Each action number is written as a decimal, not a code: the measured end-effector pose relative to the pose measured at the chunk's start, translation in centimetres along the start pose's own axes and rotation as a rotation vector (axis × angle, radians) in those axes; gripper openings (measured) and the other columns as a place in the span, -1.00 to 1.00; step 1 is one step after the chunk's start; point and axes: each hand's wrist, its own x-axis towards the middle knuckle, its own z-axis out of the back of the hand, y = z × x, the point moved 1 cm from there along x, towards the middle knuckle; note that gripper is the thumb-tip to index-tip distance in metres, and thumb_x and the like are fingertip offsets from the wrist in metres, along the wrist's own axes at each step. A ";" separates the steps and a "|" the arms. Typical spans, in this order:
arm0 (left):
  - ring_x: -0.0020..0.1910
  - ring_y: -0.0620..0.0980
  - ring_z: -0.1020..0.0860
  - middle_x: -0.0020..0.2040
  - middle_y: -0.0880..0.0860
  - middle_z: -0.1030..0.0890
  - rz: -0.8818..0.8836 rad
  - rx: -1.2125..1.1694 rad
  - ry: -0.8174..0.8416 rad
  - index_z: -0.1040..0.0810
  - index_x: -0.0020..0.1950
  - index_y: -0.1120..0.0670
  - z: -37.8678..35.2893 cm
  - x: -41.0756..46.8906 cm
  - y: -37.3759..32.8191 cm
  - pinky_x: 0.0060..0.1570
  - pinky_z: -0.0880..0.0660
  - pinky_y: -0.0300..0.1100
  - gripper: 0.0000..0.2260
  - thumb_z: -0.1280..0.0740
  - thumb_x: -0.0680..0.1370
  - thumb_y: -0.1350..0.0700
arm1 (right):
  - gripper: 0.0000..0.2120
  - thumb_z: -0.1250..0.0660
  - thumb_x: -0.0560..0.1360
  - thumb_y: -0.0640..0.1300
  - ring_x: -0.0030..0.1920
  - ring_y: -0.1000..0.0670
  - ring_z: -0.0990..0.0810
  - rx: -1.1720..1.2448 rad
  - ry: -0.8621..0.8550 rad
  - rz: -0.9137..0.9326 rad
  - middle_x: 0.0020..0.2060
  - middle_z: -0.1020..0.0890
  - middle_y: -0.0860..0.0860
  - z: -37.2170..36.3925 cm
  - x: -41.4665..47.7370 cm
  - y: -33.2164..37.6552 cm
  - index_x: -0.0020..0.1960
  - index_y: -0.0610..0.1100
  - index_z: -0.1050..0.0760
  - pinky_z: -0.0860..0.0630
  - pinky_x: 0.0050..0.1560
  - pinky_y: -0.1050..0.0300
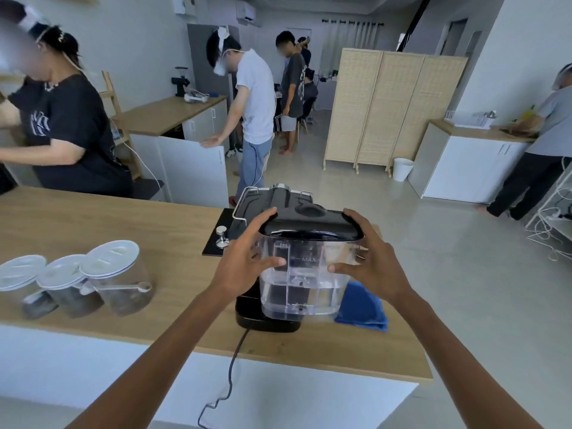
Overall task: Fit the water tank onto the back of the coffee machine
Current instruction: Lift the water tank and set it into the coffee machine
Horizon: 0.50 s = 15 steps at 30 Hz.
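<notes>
Both hands, left hand (247, 258) at 9 o'clock, right hand (374, 261) at 3, fingers clamped on water tank (305, 280): upright, long axis vertical, black lid up, MAX mark toward camera, against back of coffee machine (278, 205) on surface (123, 218).

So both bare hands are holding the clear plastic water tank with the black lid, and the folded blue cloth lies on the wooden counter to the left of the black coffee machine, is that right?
Not quite: the head view shows the folded blue cloth to the right of the black coffee machine. The left hand and right hand do hold the clear plastic water tank.
</notes>
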 end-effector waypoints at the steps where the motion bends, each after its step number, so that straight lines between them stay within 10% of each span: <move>1: 0.19 0.00 -0.52 0.31 -0.23 -0.46 0.000 -0.001 -0.007 -0.25 0.54 -0.25 0.6 -0.2 0.2 0.37 -0.44 0.02 -0.18 -0.56 0.40 0.14 | -0.03 -0.64 0.23 0.00 0.01 0.13 -0.56 0.011 0.006 0.005 0.11 -0.51 0.46 -0.7 0.1 0.2 0.52 0.18 -0.22 -0.62 0.02 0.06; 5: 0.10 -0.03 -0.48 0.23 -0.10 -0.48 0.004 -0.019 -0.008 -0.24 0.54 -0.26 2.5 -0.6 2.0 0.36 -0.46 -0.02 -0.17 -0.57 0.40 0.13 | -0.05 -0.64 0.28 -0.17 0.04 0.28 -0.57 0.058 -0.001 -0.016 0.10 -0.53 0.49 -3.5 0.5 0.4 0.54 0.06 -0.23 -0.52 0.01 0.37; 8: 0.06 -0.35 -0.50 0.24 -0.43 -0.46 0.007 -0.022 -0.014 -0.24 0.56 -0.21 3.5 -0.8 3.3 0.26 -0.45 -0.28 -0.16 -0.56 0.41 0.17 | -0.04 -0.63 0.29 -0.23 0.06 0.35 -0.57 0.065 -0.015 -0.035 0.14 -0.52 0.44 -5.4 0.7 0.7 0.55 0.05 -0.22 -0.50 0.01 0.47; 10: 0.03 -0.48 -0.47 0.26 -0.61 -0.35 -0.004 -0.003 -0.031 -0.23 0.57 -0.18 3.9 -1.0 4.0 0.15 -0.42 -0.41 -0.17 -0.55 0.41 0.16 | -0.01 -0.64 0.29 -0.22 0.05 0.22 -0.61 0.038 -0.026 -0.047 0.11 -0.53 0.47 -6.5 0.7 0.7 0.56 0.09 -0.18 -0.57 0.02 0.34; 15: -0.03 -0.08 -0.30 0.11 -0.17 -0.43 -0.024 0.009 -0.053 -0.14 0.57 -0.28 4.4 -1.1 5.8 0.04 -0.42 -0.21 -0.12 -0.56 0.42 0.13 | 0.07 -0.63 0.30 -0.24 0.10 -0.01 -0.64 0.020 -0.072 -0.063 0.22 -0.60 0.26 -8.5 0.6 0.7 0.60 0.13 -0.07 -0.60 0.19 -0.06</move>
